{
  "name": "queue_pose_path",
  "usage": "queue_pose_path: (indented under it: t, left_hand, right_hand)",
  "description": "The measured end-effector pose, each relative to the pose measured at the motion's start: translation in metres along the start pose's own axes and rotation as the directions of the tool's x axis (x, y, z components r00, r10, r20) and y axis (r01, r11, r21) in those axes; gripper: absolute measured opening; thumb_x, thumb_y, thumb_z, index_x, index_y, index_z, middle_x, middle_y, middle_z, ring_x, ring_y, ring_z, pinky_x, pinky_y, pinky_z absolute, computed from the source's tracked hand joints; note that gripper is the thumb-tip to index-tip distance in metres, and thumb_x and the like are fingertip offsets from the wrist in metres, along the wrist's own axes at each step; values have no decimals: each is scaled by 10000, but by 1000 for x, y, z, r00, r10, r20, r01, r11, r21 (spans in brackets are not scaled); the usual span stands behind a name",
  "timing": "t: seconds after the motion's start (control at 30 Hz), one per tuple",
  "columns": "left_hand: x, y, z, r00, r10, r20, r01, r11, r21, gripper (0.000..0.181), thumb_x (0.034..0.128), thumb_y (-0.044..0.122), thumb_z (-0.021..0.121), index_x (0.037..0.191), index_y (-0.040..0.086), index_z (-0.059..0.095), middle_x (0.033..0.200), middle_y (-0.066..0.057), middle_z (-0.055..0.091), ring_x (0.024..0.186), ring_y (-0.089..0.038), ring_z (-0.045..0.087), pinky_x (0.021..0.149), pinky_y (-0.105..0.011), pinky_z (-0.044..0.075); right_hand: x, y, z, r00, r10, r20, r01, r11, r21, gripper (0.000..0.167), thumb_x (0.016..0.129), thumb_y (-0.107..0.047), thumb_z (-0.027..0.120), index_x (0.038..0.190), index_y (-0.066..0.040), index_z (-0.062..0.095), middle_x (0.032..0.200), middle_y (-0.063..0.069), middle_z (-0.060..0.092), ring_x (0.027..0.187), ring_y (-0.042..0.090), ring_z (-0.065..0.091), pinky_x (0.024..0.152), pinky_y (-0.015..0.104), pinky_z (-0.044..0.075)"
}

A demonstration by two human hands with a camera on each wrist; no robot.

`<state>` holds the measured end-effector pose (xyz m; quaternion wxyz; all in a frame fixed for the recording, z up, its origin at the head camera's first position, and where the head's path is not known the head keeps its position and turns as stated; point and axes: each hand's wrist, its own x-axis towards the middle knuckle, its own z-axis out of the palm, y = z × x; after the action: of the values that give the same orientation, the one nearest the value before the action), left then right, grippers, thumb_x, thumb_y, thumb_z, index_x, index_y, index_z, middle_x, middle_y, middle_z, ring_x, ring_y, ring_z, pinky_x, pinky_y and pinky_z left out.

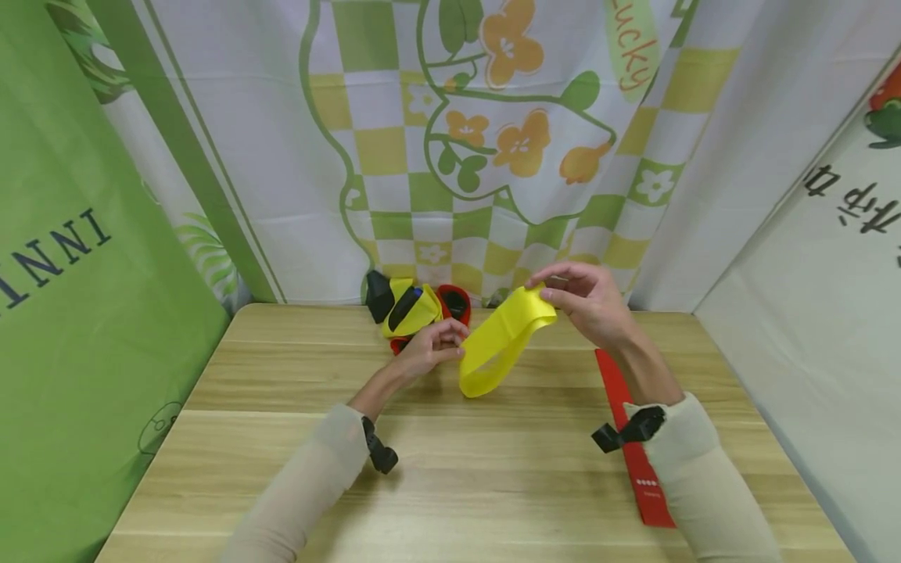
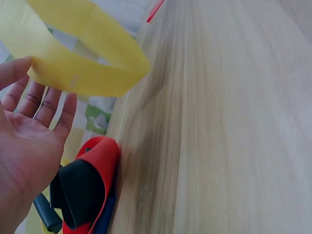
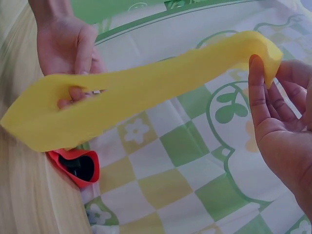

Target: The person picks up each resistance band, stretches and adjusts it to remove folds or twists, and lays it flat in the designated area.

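Observation:
A yellow flat loop band [image 1: 503, 332] hangs slackly between my two hands, above the table. My right hand [image 1: 590, 305] pinches its upper end between thumb and fingers; in the right wrist view the thumb [image 3: 257, 90] lies on the band. My left hand [image 1: 431, 346] is at the lower end. In the left wrist view its thumb [image 2: 19, 68] lies over the band's edge, with the other fingers partly hidden behind the band. A red flat band [image 1: 644, 485] with small white print lies under my right forearm.
Against the curtain [image 1: 394, 156] at the table's back edge sits a bundle of yellow, red, black and blue bands [image 1: 415, 309], close to my left hand. Fabric walls stand left and right of the wooden table [image 1: 457, 485]. Each wrist wears a black camera mount [image 1: 380, 450].

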<state>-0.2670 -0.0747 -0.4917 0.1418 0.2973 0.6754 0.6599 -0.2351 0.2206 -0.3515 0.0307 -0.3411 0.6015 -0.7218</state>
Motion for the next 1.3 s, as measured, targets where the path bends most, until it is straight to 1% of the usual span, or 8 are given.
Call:
queue_pose_path:
  t: [0.3,0.5,0.63,0.8,0.93,1.03,1.17,1.3]
  left_hand:
    - [9,1,17,999,29,19,-28,997,-66,329,1017,-92,599,1332,-126,511,1053,-101,681,959,-92,667,900,-239,572]
    - [12,0,28,1000,20,16,-18,997,-76,374,1011,-101,591,1370,-138,493,1017,7,674,946,-88,659,897,-231,569]
    - [14,0,35,1000,19,1,-19,994,-108,423,999,-118,602,1402,-140,475,1052,-16,677,960,-96,664,899,-232,569]
    - [16,2,44,999,50,0,-49,990,-129,471,996,-114,613,1444,-112,469,1229,-232,662,1059,-106,668,958,-269,572]
    - [16,4,50,996,81,35,-75,986,-152,477,1026,-91,575,1486,-101,449,1377,-316,586,1170,-132,647,1073,-431,548]
    - [15,6,55,993,96,71,-82,981,-175,454,1060,-39,527,1504,-83,438,1430,-330,565,1256,-247,642,1127,-534,492]
    - [14,11,62,985,123,120,-98,976,-195,427,1103,41,458,1510,-86,431,1443,-355,561,1331,-451,588,1152,-515,474]
    - [12,15,67,980,132,148,-98,972,-213,437,1141,133,402,1514,-91,436,1454,-359,555,1345,-481,569,1155,-518,470]
  right_hand:
    - [3,-9,7,999,-15,33,13,999,44,284,1000,174,520,1126,56,745,1191,117,693,1059,204,659,863,256,614]
    - [3,-14,9,999,-19,47,16,997,71,350,955,206,525,1148,25,754,1264,124,661,1167,231,655,953,307,604]
    - [3,-17,10,1000,-18,4,18,1000,-18,310,940,197,596,1130,18,761,1248,105,674,1137,214,685,954,307,603]
    - [6,-18,13,995,-57,-86,40,980,-194,156,956,126,682,1090,77,747,1163,86,716,1040,180,701,864,256,620]
    - [9,-18,16,984,-93,-151,53,966,-254,114,953,58,743,1055,108,732,1106,117,728,972,167,721,841,268,627]
    - [10,-18,17,976,-108,-189,51,958,-282,78,949,40,758,1022,67,750,1061,103,742,908,156,736,816,267,631]
    - [13,-18,17,967,-118,-226,38,944,-329,60,949,75,737,1006,65,751,981,45,765,832,141,739,761,246,628]
    - [16,-17,16,954,-132,-269,23,927,-373,91,945,92,729,1023,138,721,933,31,779,797,144,744,729,252,632]
